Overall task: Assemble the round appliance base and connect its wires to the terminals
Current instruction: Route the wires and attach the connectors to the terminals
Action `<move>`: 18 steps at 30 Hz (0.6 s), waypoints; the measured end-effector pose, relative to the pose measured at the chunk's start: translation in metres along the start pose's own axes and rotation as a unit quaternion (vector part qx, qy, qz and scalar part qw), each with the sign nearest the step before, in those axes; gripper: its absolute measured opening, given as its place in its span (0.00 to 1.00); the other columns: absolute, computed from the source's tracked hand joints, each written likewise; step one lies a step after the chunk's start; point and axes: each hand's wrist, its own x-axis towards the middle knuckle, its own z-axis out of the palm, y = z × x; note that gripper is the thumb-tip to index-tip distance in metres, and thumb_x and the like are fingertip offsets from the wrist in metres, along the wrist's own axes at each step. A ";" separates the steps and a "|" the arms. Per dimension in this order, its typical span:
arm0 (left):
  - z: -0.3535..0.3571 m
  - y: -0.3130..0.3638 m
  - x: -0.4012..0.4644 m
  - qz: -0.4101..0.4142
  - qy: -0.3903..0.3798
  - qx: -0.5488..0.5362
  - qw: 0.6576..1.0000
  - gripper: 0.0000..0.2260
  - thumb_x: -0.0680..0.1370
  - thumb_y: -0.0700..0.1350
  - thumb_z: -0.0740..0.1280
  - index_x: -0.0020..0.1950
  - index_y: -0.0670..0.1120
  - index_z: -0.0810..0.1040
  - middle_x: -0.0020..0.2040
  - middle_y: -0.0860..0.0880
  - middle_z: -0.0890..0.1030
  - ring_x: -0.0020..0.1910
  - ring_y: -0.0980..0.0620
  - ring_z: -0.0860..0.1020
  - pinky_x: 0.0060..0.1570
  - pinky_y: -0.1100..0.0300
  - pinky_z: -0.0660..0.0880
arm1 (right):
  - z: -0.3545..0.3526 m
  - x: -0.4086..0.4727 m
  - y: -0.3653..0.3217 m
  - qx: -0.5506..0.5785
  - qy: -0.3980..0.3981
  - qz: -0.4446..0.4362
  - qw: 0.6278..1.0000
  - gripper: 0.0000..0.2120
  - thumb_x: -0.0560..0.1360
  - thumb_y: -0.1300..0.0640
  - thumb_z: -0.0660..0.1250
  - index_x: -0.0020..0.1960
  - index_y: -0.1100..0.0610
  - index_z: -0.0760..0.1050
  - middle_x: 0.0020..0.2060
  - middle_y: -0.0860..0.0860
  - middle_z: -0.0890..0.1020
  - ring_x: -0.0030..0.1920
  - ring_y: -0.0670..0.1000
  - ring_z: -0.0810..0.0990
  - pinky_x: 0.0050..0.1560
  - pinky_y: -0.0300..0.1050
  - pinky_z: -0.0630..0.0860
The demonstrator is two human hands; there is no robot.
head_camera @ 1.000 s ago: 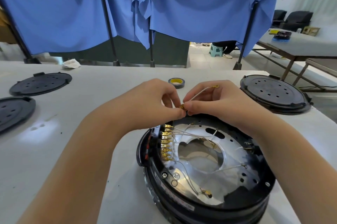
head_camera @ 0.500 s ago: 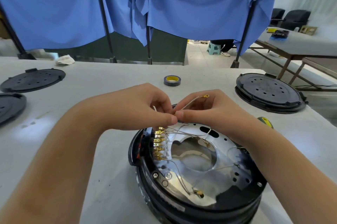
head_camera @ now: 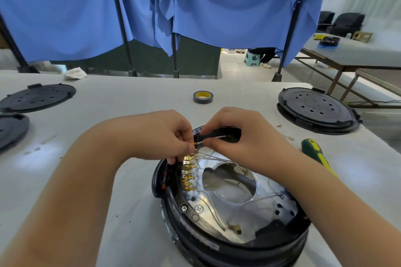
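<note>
the left hand has its thumb and forefinger pinched tight on the brass connector tip of a thin white wire, its other fingers curled down toward the top of the terminal row. the right hand pinches the same wire a little further along, thumb and forefinger closed on it, the rest of the fingers loosely bent above. the two hands nearly touch over the 11 o'clock edge of the round appliance base, which sits on the white table just in front of the person. a column of brass terminals runs down the base's 9 to 10 o'clock side, with fine wires fanning from them across the shiny metal plate and its central opening. at 2 o'clock from the base lies a green and yellow screwdriver; further out at 1 o'clock rests a black perforated cover. a roll of tape stands at 12 o'clock, well apart. two more black covers lie out at 10 o'clock, near the table's edge, with blue curtains hanging behind.
</note>
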 end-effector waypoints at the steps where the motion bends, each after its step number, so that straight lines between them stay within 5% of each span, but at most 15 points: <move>1: 0.000 0.000 0.000 0.000 0.002 0.002 1.000 0.07 0.79 0.49 0.66 0.43 0.50 0.78 0.37 0.54 0.85 0.33 0.62 0.81 0.37 0.63 0.71 | 0.001 0.000 -0.001 -0.025 -0.001 -0.010 1.000 0.05 0.71 0.59 0.74 0.46 0.50 0.84 0.42 0.43 0.82 0.45 0.42 0.81 0.50 0.44 0.78; 14: 0.001 0.002 0.001 0.020 0.018 -0.012 1.000 0.05 0.78 0.51 0.67 0.44 0.52 0.80 0.37 0.54 0.84 0.32 0.61 0.81 0.38 0.64 0.72 | 0.005 -0.001 -0.005 -0.101 -0.007 -0.015 0.995 0.04 0.72 0.56 0.73 0.45 0.48 0.84 0.39 0.42 0.81 0.44 0.43 0.78 0.48 0.47 0.76; 18: -0.002 -0.003 0.000 -0.004 0.038 0.001 0.999 0.09 0.76 0.56 0.68 0.43 0.52 0.80 0.33 0.57 0.83 0.32 0.62 0.80 0.36 0.64 0.70 | 0.000 -0.001 -0.007 -0.103 -0.008 0.028 0.994 0.03 0.72 0.54 0.73 0.43 0.45 0.84 0.34 0.38 0.79 0.39 0.37 0.76 0.39 0.32 0.69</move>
